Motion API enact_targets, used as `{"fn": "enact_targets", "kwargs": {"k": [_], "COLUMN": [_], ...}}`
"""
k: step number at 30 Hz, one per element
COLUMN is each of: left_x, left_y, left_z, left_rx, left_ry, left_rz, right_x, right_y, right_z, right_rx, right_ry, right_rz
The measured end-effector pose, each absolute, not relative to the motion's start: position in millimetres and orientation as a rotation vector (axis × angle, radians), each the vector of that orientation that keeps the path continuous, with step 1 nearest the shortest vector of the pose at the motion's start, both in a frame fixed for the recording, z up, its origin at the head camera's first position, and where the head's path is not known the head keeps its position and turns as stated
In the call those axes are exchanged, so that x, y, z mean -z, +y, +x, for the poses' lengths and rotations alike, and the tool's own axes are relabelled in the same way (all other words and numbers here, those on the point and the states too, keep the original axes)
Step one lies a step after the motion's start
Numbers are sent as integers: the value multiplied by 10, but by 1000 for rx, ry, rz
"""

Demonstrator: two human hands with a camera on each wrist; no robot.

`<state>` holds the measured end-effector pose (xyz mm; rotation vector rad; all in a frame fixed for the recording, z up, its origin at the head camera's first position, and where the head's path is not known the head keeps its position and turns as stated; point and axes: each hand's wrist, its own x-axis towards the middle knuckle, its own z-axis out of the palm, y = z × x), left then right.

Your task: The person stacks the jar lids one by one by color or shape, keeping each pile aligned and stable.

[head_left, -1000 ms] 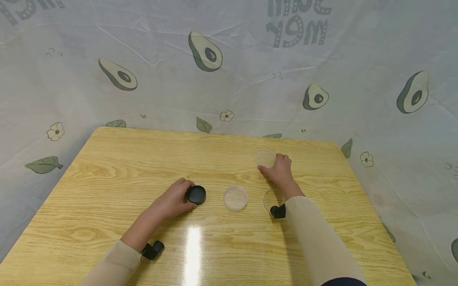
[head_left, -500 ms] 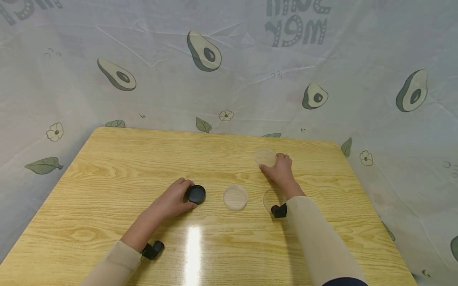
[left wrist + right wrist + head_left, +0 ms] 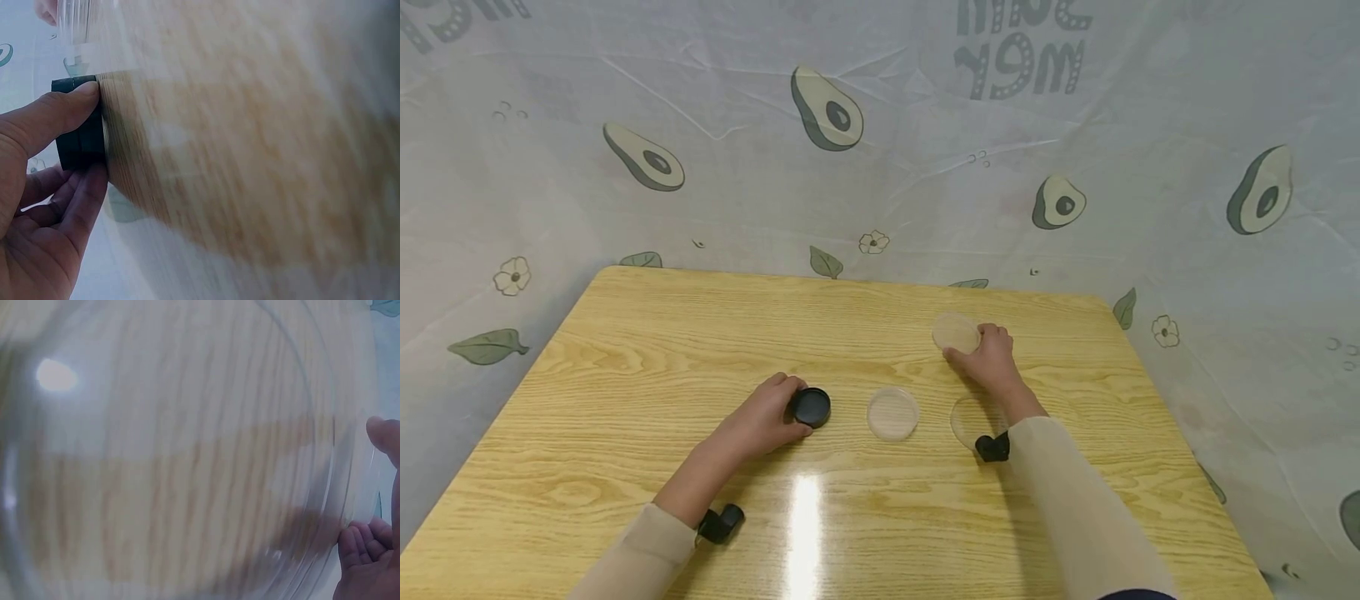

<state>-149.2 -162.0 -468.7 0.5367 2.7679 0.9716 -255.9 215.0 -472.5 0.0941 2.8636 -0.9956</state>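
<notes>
My left hand [image 3: 765, 419] grips a small round black container [image 3: 812, 407] by its side, resting on the wooden table. A seam runs around the black container [image 3: 81, 134] in the left wrist view, with the thumb on one side and fingers on the other. Farther back on the right, my right hand [image 3: 988, 360] holds a clear round petri dish [image 3: 955, 332] between thumb and fingers, at the table surface. Just right of the black container lies a second clear dish [image 3: 892, 414]. Beneath my right wrist sits a third clear dish [image 3: 964, 423], partly covered by the wrist camera.
The wooden table [image 3: 647, 358] has a bright light reflection near its front. Behind it and along the sides hangs a pale curtain [image 3: 737, 192] printed with avocados, leaves and flowers.
Both hands keep their holds in nearly the same places. The right wrist and its camera have shifted slightly to the right, showing more of the dish below.
</notes>
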Motion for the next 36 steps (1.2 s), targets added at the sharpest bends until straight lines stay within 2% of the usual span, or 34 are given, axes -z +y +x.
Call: {"fn": "enact_targets", "kwargs": {"k": [19,36], "left_x": [4771,4825], "left_y": [-1623,-1600], "left_z": [-1480,-1456], "left_rx": [-979,-1003], "left_ry": [2785,2806], "left_rz": [554,574], "right_x": [4723,4663], "right_y": [2357,2523], "right_z": [-2278,-1831], "right_rx": [996,919], "right_ry": [2898,2959], "right_rz": [-73,-325]}}
